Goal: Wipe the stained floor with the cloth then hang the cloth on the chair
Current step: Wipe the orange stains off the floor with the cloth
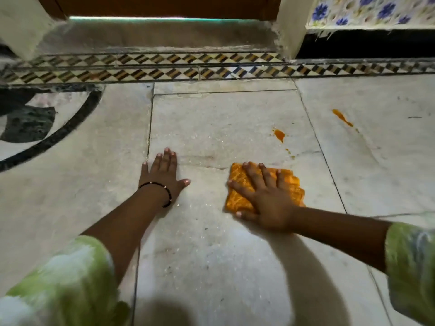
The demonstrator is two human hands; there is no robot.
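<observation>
Folded orange cloth lay flat on the marble floor, right hand pressed on it with fingers spread, orange stains just beyond, left hand open, palm down on bare floor, patterned tile border farther off.

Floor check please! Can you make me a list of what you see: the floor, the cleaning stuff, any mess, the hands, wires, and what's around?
Surface: pale marble floor with dark seams; orange stains and a streak not yet wiped.
Job's things: folded orange cloth lying flat on the floor, nearer the person than the stains. No chair in view.
Clutter: nothing seen.
Hands: right hand spread flat, pressing on the cloth; left hand flat on bare floor, wearing a black bracelet.
Cables: nothing seen.
Surroundings: patterned tile border, door threshold beyond it, flowered fabric at upper right.
</observation>
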